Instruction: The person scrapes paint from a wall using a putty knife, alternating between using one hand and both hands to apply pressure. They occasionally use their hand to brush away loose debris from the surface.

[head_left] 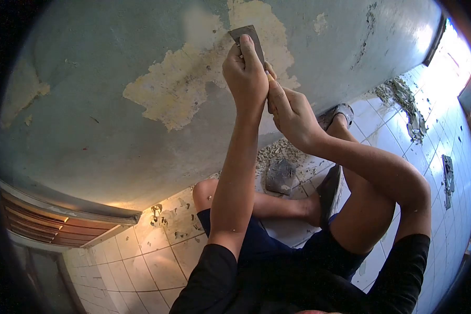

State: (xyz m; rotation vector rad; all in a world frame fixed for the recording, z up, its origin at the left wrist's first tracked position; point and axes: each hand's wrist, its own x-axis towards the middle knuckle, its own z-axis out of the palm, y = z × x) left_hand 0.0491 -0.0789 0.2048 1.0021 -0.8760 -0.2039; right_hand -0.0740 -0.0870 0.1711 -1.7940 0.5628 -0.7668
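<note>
A flat grey scraper blade (252,37) lies against the wall (115,57), over a patch of pale, bared plaster (175,86). My left hand (245,73) is closed on the blade, its thumb pressed along the metal. Just below and to the right, my right hand (294,112) is wrapped round the scraper's handle, of which only a small yellowish bit shows between the hands. Green-grey paint surrounds the bared patch with ragged edges.
Paint flakes (277,149) and a dark flat piece (281,176) lie on the tiled floor (157,264) by my legs. More debris (411,110) runs along the wall at right. A slatted wooden panel (52,222) is at lower left.
</note>
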